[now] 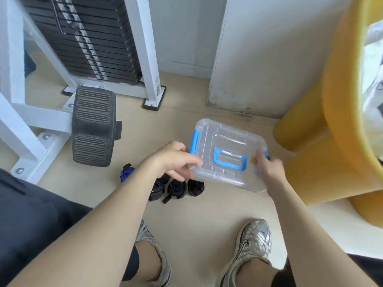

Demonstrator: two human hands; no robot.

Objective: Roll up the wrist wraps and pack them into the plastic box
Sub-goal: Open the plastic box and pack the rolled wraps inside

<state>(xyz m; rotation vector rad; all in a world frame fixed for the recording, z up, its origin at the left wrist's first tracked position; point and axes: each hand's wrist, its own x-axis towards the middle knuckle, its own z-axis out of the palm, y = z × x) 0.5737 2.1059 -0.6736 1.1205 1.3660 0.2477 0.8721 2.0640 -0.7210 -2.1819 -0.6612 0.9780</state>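
The clear plastic box point(223, 139), lid on, sits between the two hands, its long axis running left to right with a blue latch at each short end and the blue handle point(230, 161) facing up. The left hand point(176, 158) curls its fingers over the near-left corner. The right hand point(269, 168) clasps the right end, thumb on the lid, its other fingers hidden. Rolled black wrist wraps point(176, 188) lie on the floor point(196, 216) just below the left hand, and a blue wrap point(126, 172) lies further left.

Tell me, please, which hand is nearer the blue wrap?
Left. The left hand is just beside the blue wrap; the right hand is across the box from it.
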